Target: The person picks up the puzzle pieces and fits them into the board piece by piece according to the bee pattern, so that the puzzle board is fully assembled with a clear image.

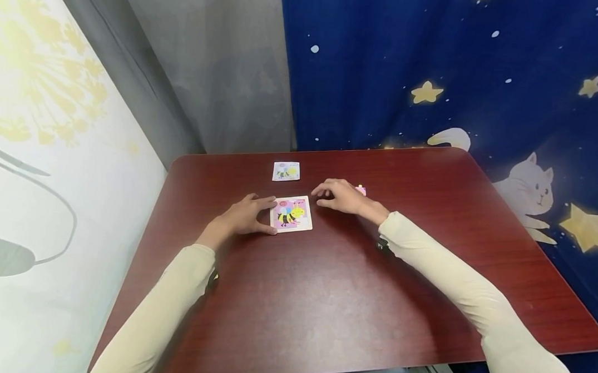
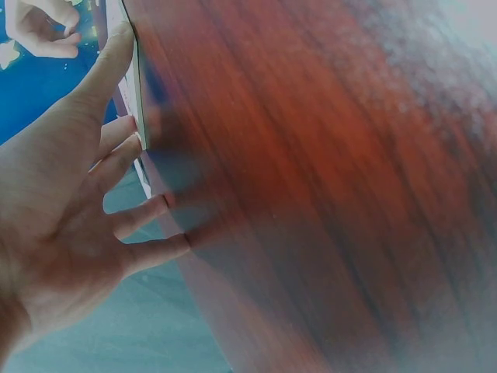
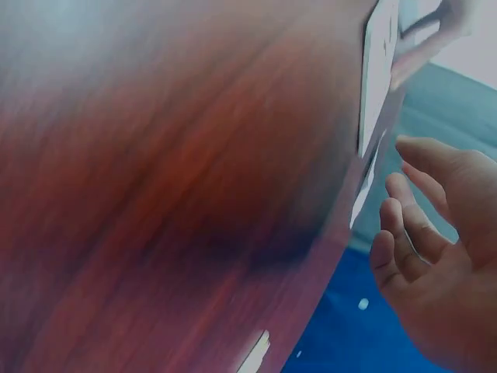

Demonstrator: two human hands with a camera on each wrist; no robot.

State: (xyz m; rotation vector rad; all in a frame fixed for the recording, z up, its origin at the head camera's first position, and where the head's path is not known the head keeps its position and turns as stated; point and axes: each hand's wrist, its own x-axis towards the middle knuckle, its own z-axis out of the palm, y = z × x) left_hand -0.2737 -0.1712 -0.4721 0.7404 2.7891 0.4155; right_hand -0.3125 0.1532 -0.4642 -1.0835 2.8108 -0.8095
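Note:
A small jigsaw puzzle (image 1: 291, 213) of a yellow and black bee on pink lies flat in a pale frame on the table. A pale patch without picture shows at its lower right. My left hand (image 1: 247, 214) touches the frame's left side, thumb at the near corner and index finger at the far one; the other fingers are spread on the table. Just right of the puzzle, my right hand (image 1: 342, 196) hovers with loosely bent fingers and nothing visible between them. A pink puzzle piece (image 1: 361, 190) lies behind the right wrist, partly hidden.
A picture card (image 1: 285, 171) with the same bee lies beyond the puzzle. The reddish-brown table (image 1: 304, 303) has rounded corners. Behind it hang a grey curtain (image 1: 234, 72) and a blue starry curtain (image 1: 364, 67); a pale patterned wall (image 1: 53, 191) stands at the left.

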